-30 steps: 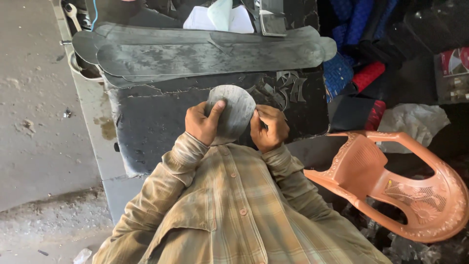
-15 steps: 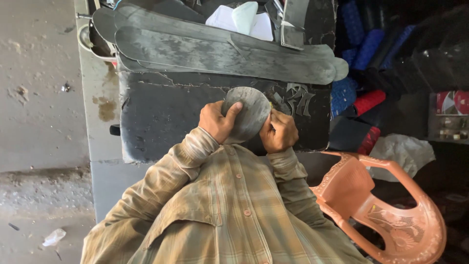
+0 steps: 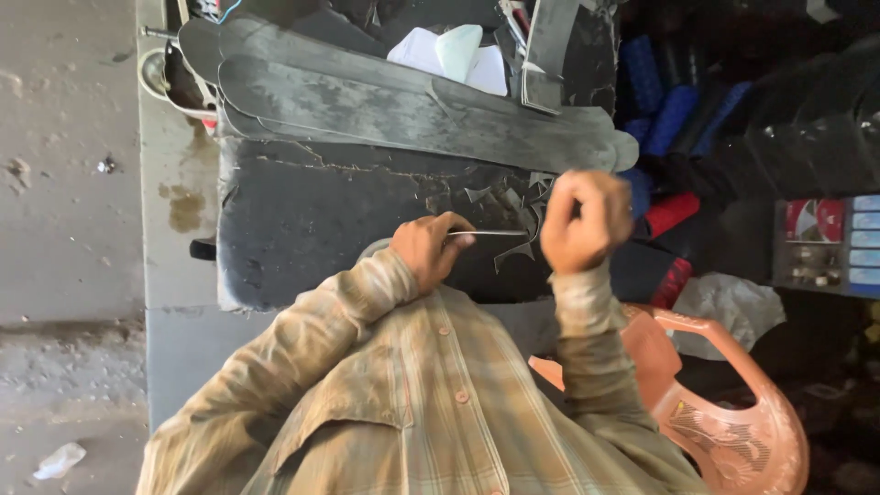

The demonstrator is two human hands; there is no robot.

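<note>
1. The left hand (image 3: 429,249) is curled, its fingers pinching the near edge of a thin grey disc (image 3: 486,233), which shows edge-on as a pale sliver running toward the right hand.
2. The right hand (image 3: 585,220) is raised beside the far end of the disc, its fingers pressed together into a fist; whether it grips anything cannot be told.
3. The disc sits between the two hands, above a dark, cracked rubber mat (image 3: 321,220) that covers the counter (image 3: 179,275).
4. Small dark offcuts (image 3: 513,206) lie on the mat near the hands.
5. Long, dusty grey rubber strips (image 3: 403,110) are stacked across the far side of the mat, one end rounded.
6. Behind the strips lie white scraps (image 3: 449,55).
7. An orange plastic chair (image 3: 724,412) stands to the right, just beside the person's right sleeve.
8. Blue and red rolls (image 3: 665,119) crowd the dark area beyond the right hand.
9. The person wears a faded plaid shirt (image 3: 412,403).
</note>
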